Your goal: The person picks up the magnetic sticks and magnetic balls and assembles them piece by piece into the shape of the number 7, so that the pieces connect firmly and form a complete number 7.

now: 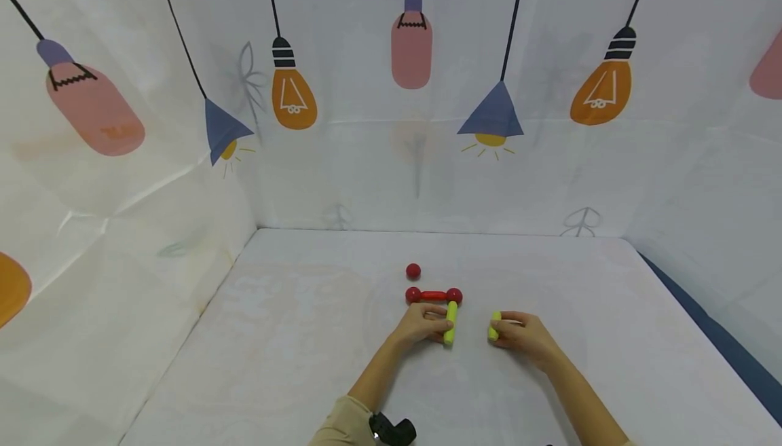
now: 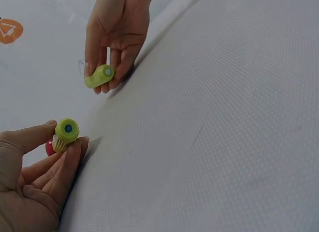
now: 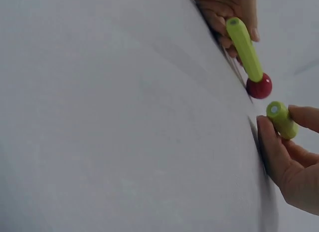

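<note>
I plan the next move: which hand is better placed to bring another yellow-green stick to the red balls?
Probably the right hand: it holds a separate yellow-green stick, while the left hand holds another stick whose end seems to meet a red ball.

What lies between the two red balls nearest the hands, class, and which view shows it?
A red rod lies between the left ball and the right ball, one at each end; the head view shows this.

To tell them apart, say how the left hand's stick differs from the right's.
The left stick has one end with a dark blue centre; the right stick has a pale one. The left stick appears to touch a red ball; the right stick is clear of it. Both are yellow-green.
</note>
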The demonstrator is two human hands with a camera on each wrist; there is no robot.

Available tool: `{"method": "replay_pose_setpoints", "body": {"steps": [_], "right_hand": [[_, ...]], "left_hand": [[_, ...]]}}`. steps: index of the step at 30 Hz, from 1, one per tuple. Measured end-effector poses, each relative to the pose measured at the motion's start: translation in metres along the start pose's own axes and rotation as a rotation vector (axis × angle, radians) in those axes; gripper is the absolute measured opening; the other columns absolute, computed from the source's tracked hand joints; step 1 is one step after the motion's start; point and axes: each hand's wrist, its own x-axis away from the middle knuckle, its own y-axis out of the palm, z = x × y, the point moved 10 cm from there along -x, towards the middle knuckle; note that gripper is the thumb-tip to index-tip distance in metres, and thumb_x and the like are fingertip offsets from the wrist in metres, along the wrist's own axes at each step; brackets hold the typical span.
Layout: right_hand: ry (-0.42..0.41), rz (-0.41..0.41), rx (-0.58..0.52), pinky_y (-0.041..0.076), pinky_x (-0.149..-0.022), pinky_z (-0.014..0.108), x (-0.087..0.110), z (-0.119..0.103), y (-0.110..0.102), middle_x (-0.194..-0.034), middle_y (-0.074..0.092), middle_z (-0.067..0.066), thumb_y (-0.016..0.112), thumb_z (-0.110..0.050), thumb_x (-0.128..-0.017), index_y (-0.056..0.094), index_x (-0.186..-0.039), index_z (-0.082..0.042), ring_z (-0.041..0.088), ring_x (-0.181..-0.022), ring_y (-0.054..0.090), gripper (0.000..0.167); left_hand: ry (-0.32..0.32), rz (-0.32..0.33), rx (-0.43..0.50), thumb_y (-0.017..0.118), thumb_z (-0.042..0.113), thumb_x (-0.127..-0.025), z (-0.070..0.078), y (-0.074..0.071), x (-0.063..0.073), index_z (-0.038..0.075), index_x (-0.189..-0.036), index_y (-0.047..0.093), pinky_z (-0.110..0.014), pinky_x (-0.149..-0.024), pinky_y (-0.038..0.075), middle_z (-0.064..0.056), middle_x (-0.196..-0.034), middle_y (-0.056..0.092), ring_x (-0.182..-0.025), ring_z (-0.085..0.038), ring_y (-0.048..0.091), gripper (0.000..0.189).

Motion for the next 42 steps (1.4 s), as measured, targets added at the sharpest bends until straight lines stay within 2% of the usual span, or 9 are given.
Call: {"method": "replay_pose_setpoints", "body": {"steps": [10,18,24,29,42], "right_hand": [[-0.001,-0.132,0.013,0.055,-0.074,0.031,0.012,0.001,0.046,-0.098,0.067,0.014,0.065,-0.018,-0.088,0.038,-0.127,0.022,0.016,-0.083,0.065,0.062],[-0.042,-0.231,-0.048,0.056,-0.073,0.032,0.025,-0.003,0.075,-0.092,0.069,0.016,0.064,-0.013,-0.088,0.038,-0.123,0.024,0.017,-0.079,0.067,0.057],[0.002,-0.249,-0.044,0.056,-0.073,0.033,0.031,0.001,0.09,-0.092,0.069,0.014,0.065,-0.017,-0.088,0.041,-0.123,0.021,0.018,-0.078,0.067,0.056],[-0.005,-0.258,-0.084,0.056,-0.072,0.034,0.031,0.002,0.099,-0.094,0.069,0.016,0.065,-0.014,-0.088,0.042,-0.122,0.022,0.017,-0.078,0.067,0.054],[0.005,-0.192,-0.146,0.056,-0.073,0.034,0.03,-0.001,0.104,-0.098,0.068,0.015,0.066,-0.014,-0.087,0.038,-0.123,0.024,0.016,-0.081,0.067,0.059]], "left_hand": [[-0.003,0.013,-0.011,0.068,0.006,-0.083,-0.002,-0.001,-0.001,-0.008,-0.111,0.061,-0.033,-0.064,0.056,-0.018,-0.09,0.07,-0.069,-0.016,0.066,0.032],[0.023,-0.003,0.016,0.067,0.004,-0.084,0.004,0.001,0.001,-0.011,-0.112,0.059,-0.034,-0.064,0.056,-0.021,-0.091,0.07,-0.068,-0.015,0.066,0.033],[0.012,-0.014,0.011,0.068,0.007,-0.084,0.0,0.001,-0.001,-0.01,-0.113,0.059,-0.033,-0.064,0.056,-0.02,-0.091,0.07,-0.068,-0.016,0.066,0.035],[0.023,-0.016,0.021,0.068,0.006,-0.084,0.0,0.002,0.001,-0.011,-0.112,0.059,-0.033,-0.064,0.056,-0.021,-0.09,0.07,-0.067,-0.015,0.066,0.034],[0.024,0.01,0.031,0.067,0.004,-0.084,0.003,0.001,0.004,-0.011,-0.113,0.058,-0.033,-0.063,0.056,-0.022,-0.092,0.069,-0.069,-0.017,0.066,0.034]]}}
